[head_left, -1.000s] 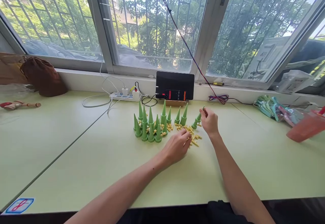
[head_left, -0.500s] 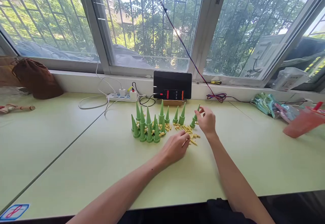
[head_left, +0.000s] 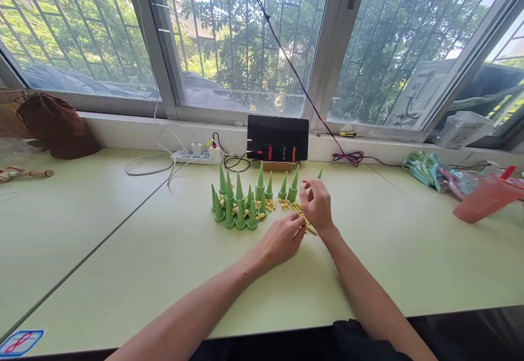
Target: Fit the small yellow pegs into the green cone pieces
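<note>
A cluster of green cones [head_left: 237,203] stands upright on the pale green table [head_left: 123,252], among several small yellow pieces [head_left: 268,205]. My left hand [head_left: 283,239] rests on the table with its fingers pinched on a small yellow piece at the edge of the scatter. My right hand [head_left: 316,206] hovers just above the yellow pieces, right of the cones, with its fingers apart and nothing visible in them. Behind it only the tip of a single green cone [head_left: 320,173] shows.
A black screen with a phone [head_left: 277,138] leans on the sill behind the cones, beside a power strip [head_left: 195,155] with cables. A brown bag [head_left: 57,127] and a wooden toy [head_left: 25,173] lie far left. A pink container [head_left: 483,202] and green packets [head_left: 426,168] lie right.
My right hand has let go of the green cone at the right and moved left and down over the yellow pieces. My left hand has stayed in place.
</note>
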